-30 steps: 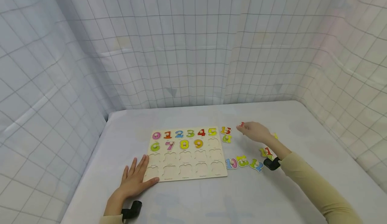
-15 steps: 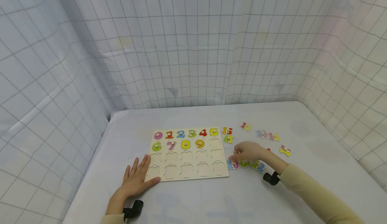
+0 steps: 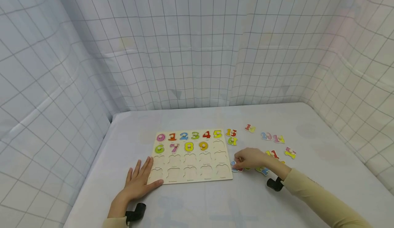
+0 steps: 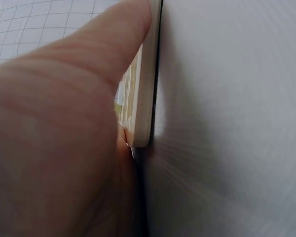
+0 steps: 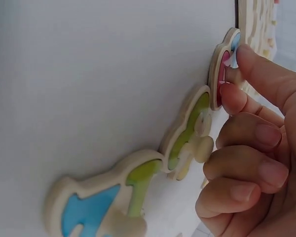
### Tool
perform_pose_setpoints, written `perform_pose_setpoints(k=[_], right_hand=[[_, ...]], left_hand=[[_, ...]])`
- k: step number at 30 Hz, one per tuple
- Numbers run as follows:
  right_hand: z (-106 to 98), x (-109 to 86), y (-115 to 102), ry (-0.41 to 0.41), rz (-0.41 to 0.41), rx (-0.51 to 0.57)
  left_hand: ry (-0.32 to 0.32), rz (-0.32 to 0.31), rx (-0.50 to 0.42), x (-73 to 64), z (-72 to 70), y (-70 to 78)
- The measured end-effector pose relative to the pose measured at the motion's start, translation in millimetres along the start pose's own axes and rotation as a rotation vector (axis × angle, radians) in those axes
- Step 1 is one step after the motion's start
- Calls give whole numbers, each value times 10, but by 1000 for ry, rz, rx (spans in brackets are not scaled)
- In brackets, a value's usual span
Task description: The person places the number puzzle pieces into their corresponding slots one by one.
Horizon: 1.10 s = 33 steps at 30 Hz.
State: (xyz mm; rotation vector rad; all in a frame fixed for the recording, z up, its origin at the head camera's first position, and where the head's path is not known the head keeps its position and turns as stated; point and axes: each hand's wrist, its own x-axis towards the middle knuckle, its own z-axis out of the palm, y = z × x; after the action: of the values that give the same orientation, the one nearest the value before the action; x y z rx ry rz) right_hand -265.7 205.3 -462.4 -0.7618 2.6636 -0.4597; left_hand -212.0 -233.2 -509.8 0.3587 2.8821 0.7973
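A wooden number puzzle board [image 3: 227,178] lies on the white table, with pieces 0 to 9 in its two upper rows. My left hand [image 3: 136,185] rests flat on its near left corner, fingers spread; in the left wrist view the thumb [image 4: 123,29] lies along the board's edge. My right hand [image 3: 252,157] is just right of the board. In the right wrist view its thumb and index finger pinch the knob of the blue and pink number 10 piece [image 5: 219,79], which lies on the table. The other fingers are curled.
Beside the 10 lie a green 13 piece [image 5: 190,131] and a blue and green 12 piece [image 5: 98,202]. Further back are 15 [image 3: 231,133], a green piece [image 3: 232,141], a red and yellow piece [image 3: 250,128], 20 [image 3: 266,136] and others. Gridded white cloth [image 3: 197,50] surrounds the table.
My right hand has come from the back right pieces, leaving the red and yellow piece there, toward me to the number 10 piece. The left hand stays on the board.
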Motion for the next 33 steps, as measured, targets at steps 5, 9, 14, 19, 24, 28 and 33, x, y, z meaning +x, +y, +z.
perform_pose_setpoints(k=[5,9,14,19,24,28,33], right_hand=[[-85,87,41,22,8,-26],[-186,202,55,56,-12,-9],[-269,401,23,63,-30,-20],[-334,588,-62,38,-11,-13],[-367,757,-123,24,17,-35],[-359,882,-134,-3,46,-52],[-333,960,-148,-25,74,-77]], left_hand=[[20,16,-1,16,37,-77],[21,6,16,23,43,-84],[-12,-13,8,4,-24,-2],[-20,-16,13,-2,-45,35],[9,6,-1,10,20,-32],[-4,-10,14,16,26,-47],[18,-3,21,21,56,-72]])
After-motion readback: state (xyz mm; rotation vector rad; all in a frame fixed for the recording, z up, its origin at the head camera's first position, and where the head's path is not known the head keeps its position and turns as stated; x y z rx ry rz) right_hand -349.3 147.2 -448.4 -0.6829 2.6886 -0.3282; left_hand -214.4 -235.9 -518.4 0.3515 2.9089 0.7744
